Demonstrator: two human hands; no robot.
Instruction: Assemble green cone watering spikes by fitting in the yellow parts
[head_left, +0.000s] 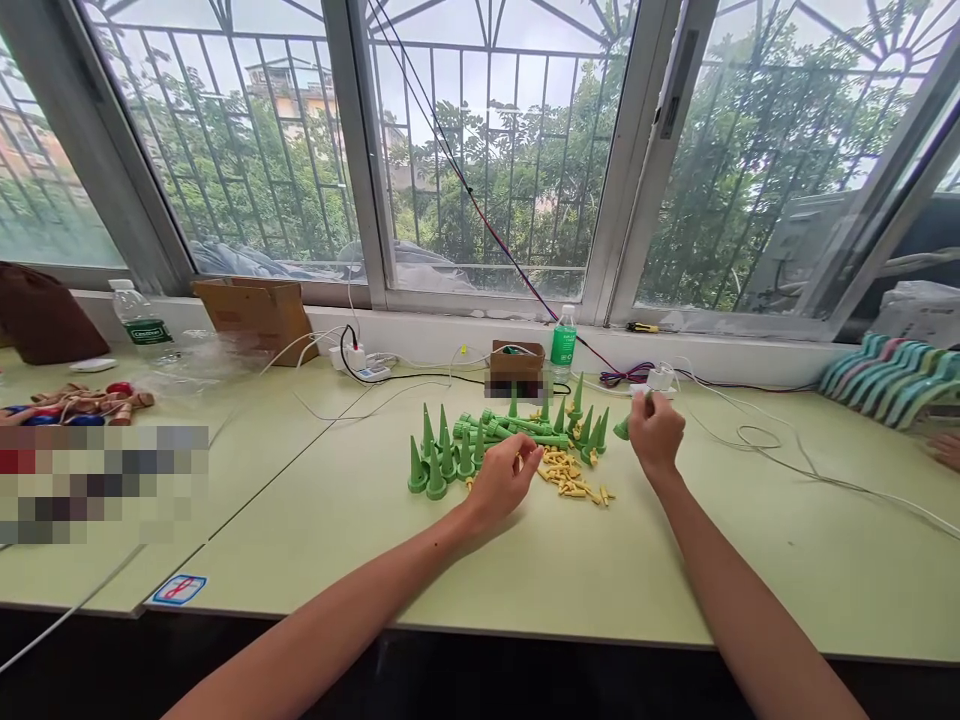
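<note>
My right hand (657, 437) is closed around a green cone-shaped plastic spike (622, 429), its wide end showing left of the fingers, raised a little over the table. My left hand (508, 478) is at the edge of the pile, fingers curled together; whatever they hold, if anything, is hidden. Beside it lies a heap of small yellow plastic plugs (568, 474). Several green spikes (436, 474) stand point up on round bases to the left of that hand. Green ribbed tubes (517, 427) lie stacked behind it. More upright spikes (598, 432) stand to the right, some with yellow bits at their bases.
Behind the pile stand a small brown box (517, 358) and a green-labelled bottle (563, 337). White cables (780, 450) trail across the right side, near a row of hangers (877, 378). A power strip (373, 369) and cardboard box (259, 318) stand at the back left.
</note>
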